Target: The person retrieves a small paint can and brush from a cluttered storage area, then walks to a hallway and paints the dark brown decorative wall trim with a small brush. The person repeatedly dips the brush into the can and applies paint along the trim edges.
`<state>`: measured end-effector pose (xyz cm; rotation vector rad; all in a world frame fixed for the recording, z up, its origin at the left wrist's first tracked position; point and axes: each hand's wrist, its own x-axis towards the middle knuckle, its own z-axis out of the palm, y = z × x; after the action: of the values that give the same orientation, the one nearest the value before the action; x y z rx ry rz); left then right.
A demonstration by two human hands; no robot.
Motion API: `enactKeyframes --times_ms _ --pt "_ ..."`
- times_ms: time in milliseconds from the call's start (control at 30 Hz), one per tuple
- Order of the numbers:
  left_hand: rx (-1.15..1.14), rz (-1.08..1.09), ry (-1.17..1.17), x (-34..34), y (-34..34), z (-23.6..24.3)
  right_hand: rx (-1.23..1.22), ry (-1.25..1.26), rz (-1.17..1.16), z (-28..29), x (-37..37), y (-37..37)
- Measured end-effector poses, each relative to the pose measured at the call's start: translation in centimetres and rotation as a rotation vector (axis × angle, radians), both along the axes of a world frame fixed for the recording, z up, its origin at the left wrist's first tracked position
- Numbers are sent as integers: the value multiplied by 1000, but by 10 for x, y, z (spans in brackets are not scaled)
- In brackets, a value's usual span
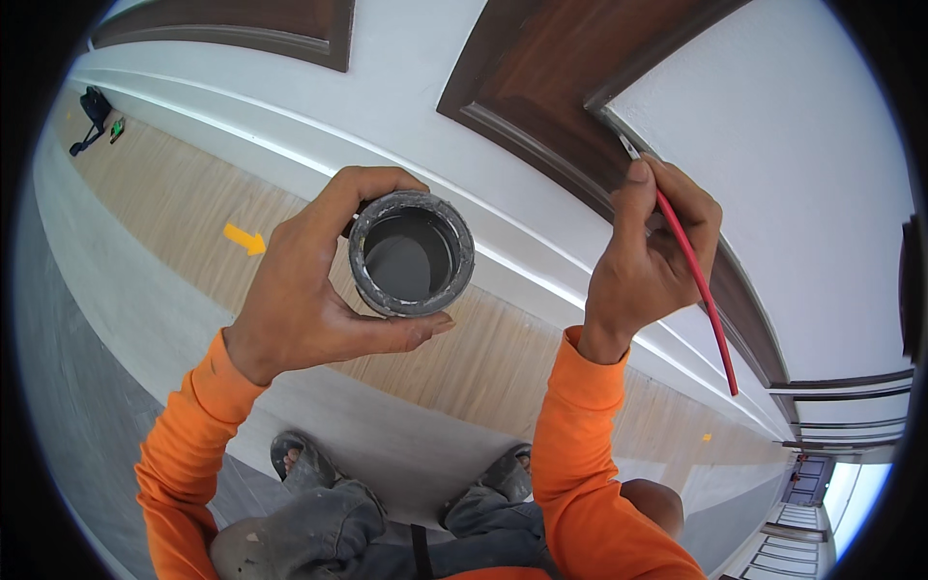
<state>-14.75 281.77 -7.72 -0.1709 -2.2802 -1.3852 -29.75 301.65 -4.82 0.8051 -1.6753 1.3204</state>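
My left hand point(314, 275) is wrapped round a small round paint pot point(461, 253), its rim crusted with grey. Dark grey paint point(411, 256) lies inside, and the pot's mouth faces up toward me. Between the thumb and fingers of my right hand point(662, 242) is a thin paintbrush with a red handle point(704, 290). Its tip reaches up to the grey-brown moulding point(604, 114) that frames a brown wall panel point(570, 68). Whether the bristles touch the moulding I cannot tell for sure.
A white wall point(416, 58) with brown framed panels runs along the far side, above a white baseboard point(261, 145). Below is a wood-look floor strip point(174, 184) bearing a yellow arrow point(245, 239). A dark bag point(94, 111) and a small green item point(117, 130) sit at the far left.
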Motion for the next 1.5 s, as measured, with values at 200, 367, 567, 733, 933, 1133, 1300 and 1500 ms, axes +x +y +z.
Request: enactKeyframes --times_ms 200,367,567,733,933,1133,1300,1500 --pt "-8 -6 3 -2 1 -1 3 -69 -4 5 2 1" --pt "4 -21 8 -3 2 0 -7 -98 10 14 4 3" --pt "-27 -30 57 -4 4 1 90 -163 -3 28 2 2" --pt "-37 -34 77 -6 5 0 104 -110 36 36 0 1" --pt "-51 -31 82 -6 5 3 165 -150 13 51 -7 7" --pt "-57 -35 84 -8 6 3 164 -169 51 53 -13 8" --pt "-50 -35 83 -7 7 1 232 -187 30 55 -12 9" --pt "-63 -33 80 -7 8 1 242 -194 20 60 -9 11"
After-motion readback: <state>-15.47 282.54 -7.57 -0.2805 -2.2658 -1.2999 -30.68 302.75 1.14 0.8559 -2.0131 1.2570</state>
